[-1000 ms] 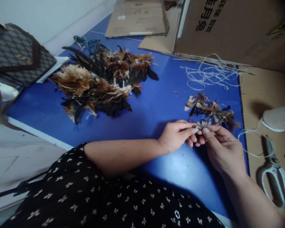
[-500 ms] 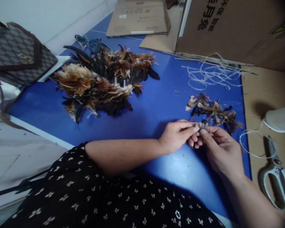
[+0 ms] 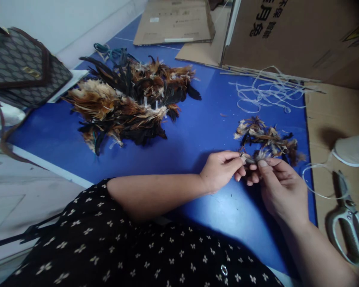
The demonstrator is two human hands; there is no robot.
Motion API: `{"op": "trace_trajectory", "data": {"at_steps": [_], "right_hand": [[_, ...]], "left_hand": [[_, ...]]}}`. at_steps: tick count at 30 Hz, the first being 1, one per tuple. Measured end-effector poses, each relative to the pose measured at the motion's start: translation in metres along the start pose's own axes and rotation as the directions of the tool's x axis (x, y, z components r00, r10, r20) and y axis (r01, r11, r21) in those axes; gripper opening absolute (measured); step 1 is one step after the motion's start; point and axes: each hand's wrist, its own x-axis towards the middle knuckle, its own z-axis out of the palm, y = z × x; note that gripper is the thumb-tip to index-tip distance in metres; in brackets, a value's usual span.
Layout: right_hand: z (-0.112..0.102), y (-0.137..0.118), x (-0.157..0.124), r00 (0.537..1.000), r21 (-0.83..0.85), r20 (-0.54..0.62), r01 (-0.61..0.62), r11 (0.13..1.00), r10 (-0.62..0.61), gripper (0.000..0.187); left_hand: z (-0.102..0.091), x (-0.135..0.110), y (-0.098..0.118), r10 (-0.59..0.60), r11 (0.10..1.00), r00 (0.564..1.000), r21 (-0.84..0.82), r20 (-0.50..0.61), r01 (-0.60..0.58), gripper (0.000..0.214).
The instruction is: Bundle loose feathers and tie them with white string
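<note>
While the left hand and the right hand are meeting over the blue mat, both are pinching a small tuft of feathers between thumb and fingertips, the fingers drawn narrow around it. The tuft is hovering just at the near side of the small feather heap, which is lying close to the mat's right edge. Left of that heap, a wide stretch of bare mat is lying open before the large feather pile, a shaggy mound of black, rust and cream plumes. Beyond the heap, thin pale cords are looping loosely near the foot of the cardboard box. Right of the heap, past the mat's edge, flat brown cardboard is carrying metal scissors with pale handles, and a curled cord is lying beside them. Far left of the heap, a patterned handbag is sitting past the mat's left edge.
</note>
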Motion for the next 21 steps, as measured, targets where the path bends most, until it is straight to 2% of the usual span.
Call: {"op": "trace_trajectory", "data": {"at_steps": [4, 12, 21], "right_hand": [[0.0003, 0.0003, 0.0008, 1.0, 0.007, -0.005, 0.003, 1.0, -0.003, 0.026], [-0.0001, -0.0001, 0.0007, 0.99, -0.057, 0.141, 0.0, 0.998, 0.008, 0.025], [-0.0009, -0.0014, -0.0001, 0.987, -0.08, 0.158, -0.009, 0.997, 0.022, 0.026]], "left_hand": [[0.0004, -0.0004, 0.0014, 0.0, 1.0, 1.0, 0.003, 0.003, 0.0, 0.027], [-0.0007, -0.0032, 0.0039, 0.022, 1.0, 0.998, 0.017, 0.052, -0.023, 0.033], [-0.0015, -0.0034, 0.0039, 0.004, 1.0, 0.995, -0.012, 0.105, -0.003, 0.041]]}}
